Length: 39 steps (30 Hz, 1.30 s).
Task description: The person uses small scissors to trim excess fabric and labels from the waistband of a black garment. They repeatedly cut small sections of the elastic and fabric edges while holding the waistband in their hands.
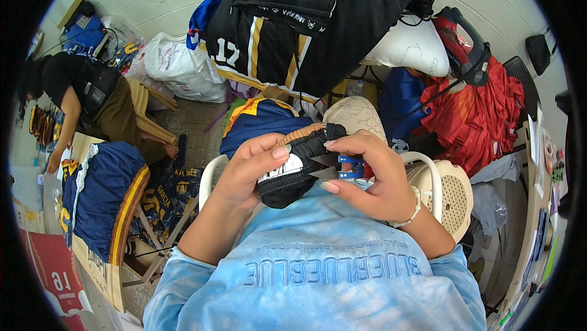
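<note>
My left hand (247,169) is closed around a bunched piece of black fabric (285,191) with a white patch and a tan edge, likely part of a garment. In my right hand (384,178) is a pair of thread snips (350,167) with blue grips. Their two pointed metal blades are spread apart and aim left at the fabric, right beside it. Thumb and fingers of the right hand curve around the snips from both sides. Whether the blades touch any thread is too small to tell.
Black sportswear (275,43) is piled straight ahead. Red cloth (474,120) lies at the right below a clothes iron (477,65). Navy garments (104,190) hang at the left, near another person (101,95) bending over. White chair arms (431,178) flank me.
</note>
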Each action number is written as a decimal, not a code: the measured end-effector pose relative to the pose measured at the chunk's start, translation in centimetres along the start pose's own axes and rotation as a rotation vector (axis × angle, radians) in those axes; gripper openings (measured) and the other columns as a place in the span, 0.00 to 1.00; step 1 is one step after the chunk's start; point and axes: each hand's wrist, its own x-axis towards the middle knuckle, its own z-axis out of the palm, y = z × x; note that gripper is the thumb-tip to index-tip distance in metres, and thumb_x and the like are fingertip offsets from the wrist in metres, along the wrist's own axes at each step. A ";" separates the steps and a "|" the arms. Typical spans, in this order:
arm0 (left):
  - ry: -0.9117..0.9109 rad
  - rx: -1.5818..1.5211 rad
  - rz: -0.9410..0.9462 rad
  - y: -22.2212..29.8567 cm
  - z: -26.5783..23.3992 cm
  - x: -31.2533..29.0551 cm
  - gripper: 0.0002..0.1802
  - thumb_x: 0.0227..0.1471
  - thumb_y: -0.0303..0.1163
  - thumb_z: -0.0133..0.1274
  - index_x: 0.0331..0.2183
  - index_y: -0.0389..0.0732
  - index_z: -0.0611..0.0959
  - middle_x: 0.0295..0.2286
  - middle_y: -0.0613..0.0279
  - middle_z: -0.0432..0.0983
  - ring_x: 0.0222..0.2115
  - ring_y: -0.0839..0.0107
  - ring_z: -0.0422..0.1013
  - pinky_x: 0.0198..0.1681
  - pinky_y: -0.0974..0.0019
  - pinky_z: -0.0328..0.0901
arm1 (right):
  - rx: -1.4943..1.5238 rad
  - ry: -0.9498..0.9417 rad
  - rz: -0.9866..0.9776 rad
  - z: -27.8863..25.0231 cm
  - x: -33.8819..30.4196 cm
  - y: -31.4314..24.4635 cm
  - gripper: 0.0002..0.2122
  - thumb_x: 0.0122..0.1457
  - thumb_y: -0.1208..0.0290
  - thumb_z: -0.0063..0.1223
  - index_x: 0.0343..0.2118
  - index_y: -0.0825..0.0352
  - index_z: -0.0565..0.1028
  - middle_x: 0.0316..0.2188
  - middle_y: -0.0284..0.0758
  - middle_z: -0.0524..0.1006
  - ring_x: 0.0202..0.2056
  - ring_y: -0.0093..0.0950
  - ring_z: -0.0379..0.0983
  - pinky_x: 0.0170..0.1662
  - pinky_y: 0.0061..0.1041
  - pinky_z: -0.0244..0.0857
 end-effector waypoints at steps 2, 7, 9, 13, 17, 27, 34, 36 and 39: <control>-0.004 -0.013 0.001 0.0 -0.1 0.0 0.15 0.54 0.35 0.54 0.38 0.31 0.79 0.33 0.57 0.80 0.29 0.77 0.76 0.33 0.75 0.69 | -0.014 0.021 -0.030 0.2 0.0 0.2 0.17 0.49 0.71 0.66 0.41 0.67 0.75 0.29 0.35 0.74 0.27 0.25 0.72 0.28 0.22 0.65; -0.015 -0.009 0.008 0.0 -0.1 0.0 0.17 0.54 0.35 0.53 0.40 0.30 0.78 0.34 0.56 0.80 0.31 0.76 0.76 0.35 0.74 0.70 | -0.079 0.013 -0.073 0.1 -0.2 0.7 0.17 0.49 0.71 0.66 0.41 0.68 0.74 0.30 0.37 0.74 0.27 0.26 0.72 0.29 0.22 0.66; -0.021 -0.020 0.021 0.0 0.0 0.0 0.19 0.55 0.35 0.53 0.43 0.29 0.77 0.36 0.55 0.79 0.33 0.75 0.77 0.38 0.72 0.71 | -0.042 0.030 -0.086 0.0 -0.3 0.9 0.18 0.49 0.72 0.67 0.42 0.68 0.74 0.32 0.36 0.74 0.29 0.25 0.72 0.31 0.21 0.67; -0.016 -0.086 0.071 0.1 0.3 0.4 0.23 0.57 0.34 0.50 0.50 0.27 0.73 0.42 0.52 0.77 0.39 0.70 0.76 0.45 0.68 0.70 | 0.087 0.097 0.026 0.1 -0.5 1.0 0.19 0.49 0.72 0.67 0.44 0.68 0.72 0.35 0.34 0.73 0.33 0.21 0.70 0.34 0.20 0.66; -0.025 -0.125 0.078 0.2 0.3 0.5 0.25 0.59 0.34 0.49 0.53 0.27 0.70 0.44 0.52 0.76 0.43 0.69 0.75 0.49 0.66 0.69 | 0.102 0.115 0.075 0.1 -0.8 1.1 0.20 0.50 0.72 0.67 0.45 0.67 0.72 0.37 0.31 0.72 0.32 0.18 0.65 0.36 0.17 0.63; -0.018 0.044 0.066 0.6 0.1 0.1 0.22 0.62 0.36 0.45 0.50 0.27 0.74 0.41 0.54 0.78 0.41 0.72 0.74 0.46 0.70 0.67 | 0.204 0.134 0.221 -0.2 -1.2 1.6 0.08 0.62 0.72 0.52 0.42 0.67 0.74 0.31 0.29 0.73 0.30 0.16 0.66 0.35 0.16 0.63; -0.130 0.378 -0.062 0.8 0.9 -0.9 0.18 0.62 0.34 0.48 0.48 0.32 0.79 0.38 0.63 0.78 0.38 0.80 0.71 0.43 0.75 0.65 | 0.187 0.032 -0.003 0.3 1.4 2.2 0.15 0.66 0.68 0.45 0.51 0.69 0.73 0.45 0.38 0.77 0.40 0.25 0.74 0.44 0.24 0.67; -0.168 0.418 -0.032 0.6 1.0 -0.9 0.14 0.62 0.32 0.50 0.43 0.33 0.80 0.34 0.67 0.76 0.35 0.83 0.69 0.39 0.76 0.64 | 0.212 -0.177 0.030 0.1 1.7 2.2 0.16 0.65 0.68 0.45 0.52 0.70 0.73 0.50 0.40 0.76 0.47 0.31 0.74 0.49 0.26 0.66; -0.156 0.432 -0.032 0.9 0.5 -0.6 0.10 0.61 0.30 0.51 0.40 0.34 0.78 0.28 0.71 0.74 0.29 0.87 0.67 0.33 0.79 0.62 | -0.012 -0.435 0.078 -0.7 1.8 2.2 0.08 0.57 0.69 0.58 0.35 0.68 0.77 0.32 0.37 0.79 0.34 0.33 0.76 0.38 0.28 0.68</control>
